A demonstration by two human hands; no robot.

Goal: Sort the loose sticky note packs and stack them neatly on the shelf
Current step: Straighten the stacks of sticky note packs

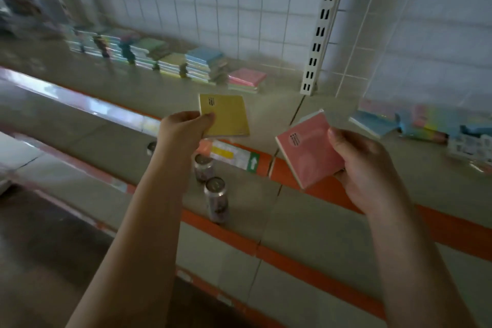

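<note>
Left hand (183, 128) is pinching yellow pack (226, 118) — nearer the stacks (186, 64) ahead-left; right hand (364, 165) is gripping pink pack (306, 152).

Your left hand (183, 128) pinches a yellow pack (226, 118) above the shelf (332, 114), while your right hand (364, 165) grips a pink pack (308, 152), tilted. Stacked packs (170, 58) line the back of the shelf; loose packs (415, 122) lie to the right. Two cans (210, 184) stand on the lower shelf.
</note>
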